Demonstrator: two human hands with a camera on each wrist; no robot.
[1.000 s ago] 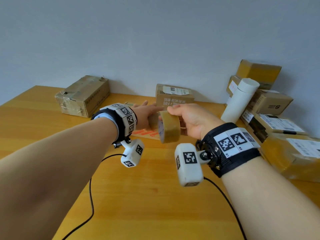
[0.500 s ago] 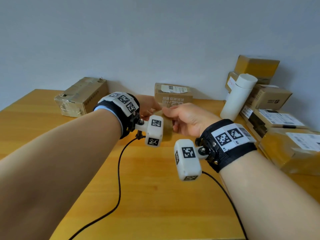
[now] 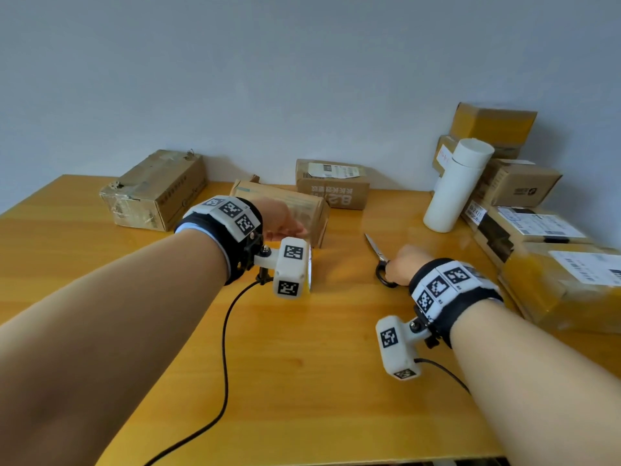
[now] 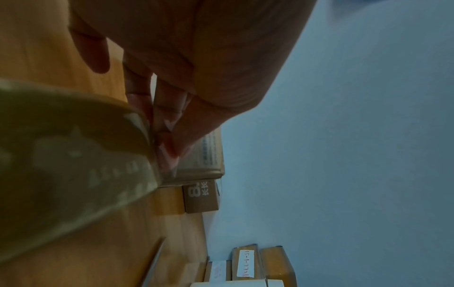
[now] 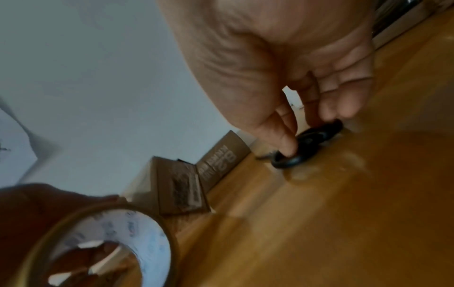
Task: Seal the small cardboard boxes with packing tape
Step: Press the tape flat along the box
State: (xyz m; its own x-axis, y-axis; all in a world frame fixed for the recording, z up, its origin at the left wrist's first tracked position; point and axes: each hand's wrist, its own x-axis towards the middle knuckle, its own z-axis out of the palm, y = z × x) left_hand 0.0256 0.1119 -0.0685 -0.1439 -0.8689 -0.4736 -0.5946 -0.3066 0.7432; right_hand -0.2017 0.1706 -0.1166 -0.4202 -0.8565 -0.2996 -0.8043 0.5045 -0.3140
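Two characters, "8.2", read upside down on the far box (image 3: 332, 186). Left hand (image 3: 280, 218) grips the packing tape roll (image 5: 98, 246) just before the nearer cardboard box (image 3: 285, 205). Right hand (image 3: 403, 264) pinches the scissors' (image 3: 381, 260) black handle loops on the table (image 3: 302, 381).

Right hand (image 5: 290, 64) at one o'clock, reaching down to the wooden table (image 5: 343, 213), thumb and fingertips on the black handle loops of scissors (image 5: 309, 143). At seven o'clock, blurred tape roll (image 5: 103, 244) with pale inner core, gripped by a dark hand (image 5: 32, 205). Centre frame: small cardboard boxes (image 5: 181, 188) against the pale wall (image 5: 98, 68).
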